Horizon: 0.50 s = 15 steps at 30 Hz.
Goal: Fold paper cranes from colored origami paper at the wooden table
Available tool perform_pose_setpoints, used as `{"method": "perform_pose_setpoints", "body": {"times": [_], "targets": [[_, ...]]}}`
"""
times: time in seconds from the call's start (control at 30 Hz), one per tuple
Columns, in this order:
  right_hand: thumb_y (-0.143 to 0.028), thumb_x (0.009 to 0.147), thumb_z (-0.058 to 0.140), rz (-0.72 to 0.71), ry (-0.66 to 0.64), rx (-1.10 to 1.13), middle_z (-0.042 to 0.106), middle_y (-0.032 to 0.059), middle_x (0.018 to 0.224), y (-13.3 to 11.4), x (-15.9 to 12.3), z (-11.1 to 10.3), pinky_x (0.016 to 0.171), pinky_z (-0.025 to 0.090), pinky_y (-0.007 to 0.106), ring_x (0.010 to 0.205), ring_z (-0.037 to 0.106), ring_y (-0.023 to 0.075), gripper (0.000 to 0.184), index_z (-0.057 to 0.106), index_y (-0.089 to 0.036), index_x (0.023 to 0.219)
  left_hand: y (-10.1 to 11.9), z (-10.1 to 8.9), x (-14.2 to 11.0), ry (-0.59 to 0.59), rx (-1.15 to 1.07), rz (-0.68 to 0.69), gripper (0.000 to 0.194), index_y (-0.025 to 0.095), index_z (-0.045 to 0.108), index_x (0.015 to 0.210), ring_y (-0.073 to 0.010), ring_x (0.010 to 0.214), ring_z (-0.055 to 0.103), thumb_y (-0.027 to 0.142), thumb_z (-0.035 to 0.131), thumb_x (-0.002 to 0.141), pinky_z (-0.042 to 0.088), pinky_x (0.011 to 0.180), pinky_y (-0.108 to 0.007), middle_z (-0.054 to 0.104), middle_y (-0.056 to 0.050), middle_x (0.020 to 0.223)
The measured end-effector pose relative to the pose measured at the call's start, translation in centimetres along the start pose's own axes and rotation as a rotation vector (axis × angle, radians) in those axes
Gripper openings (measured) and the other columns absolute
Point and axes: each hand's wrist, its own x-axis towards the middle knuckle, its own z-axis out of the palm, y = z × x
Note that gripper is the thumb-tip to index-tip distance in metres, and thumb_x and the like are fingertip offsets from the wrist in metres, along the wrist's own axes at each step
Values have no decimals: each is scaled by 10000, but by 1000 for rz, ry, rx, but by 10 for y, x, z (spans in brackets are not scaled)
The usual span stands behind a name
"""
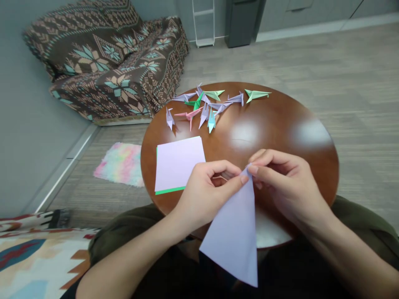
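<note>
A person sits at a round brown wooden worktop (274, 137) and holds up a big sheet of light purple paper (232, 236) with both hands. The sheet is folded into a long pointy shape. Its tip is near the middle of the frame, and its wide end hangs down past the worktop edge, toward the person's lap.

The left hand (212, 195) has a firm grip on the paper, with the thumb and first finger pinching one side. The right hand (288, 182) has a firm grip on the other side, up near the tip. Neither hand is letting go.

On the worktop, left of the hands, lies a flat square of light purple paper (179, 164) on top of a green paper sheet (170, 190). Near the top of the worktop is a small pile of folded paper birds (202, 110) in purple, pink, green and blue.

The thin paper could bend or tear if the fingers pinch too hard. If one hand slips, the fold could open or go crooked. The hanging end could also bump the worktop edge and get a crease in the wrong place.
</note>
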Motion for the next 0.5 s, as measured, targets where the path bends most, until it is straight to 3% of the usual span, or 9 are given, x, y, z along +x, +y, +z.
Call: {"method": "perform_pose_setpoints", "body": {"times": [0.33,0.5], "targets": [[-139,838,808,-16,9,0,665,-21,738,3,-1,1,495,387,223,562,515,72,153,749,-208,715,-3,0,0,-24,-52,-17,165,135,741,767,-89,629,554,259,841,812,416,566,-185,682,11,696],[-116,833,780,-28,125,50,636,-30,710,1,3,1,463,366,213,519,501,60,192,708,-199,675,-7,4,0,-62,-27,-97,201,127,710,737,-79,574,503,268,839,798,368,520,-188,625,22,642]]}}
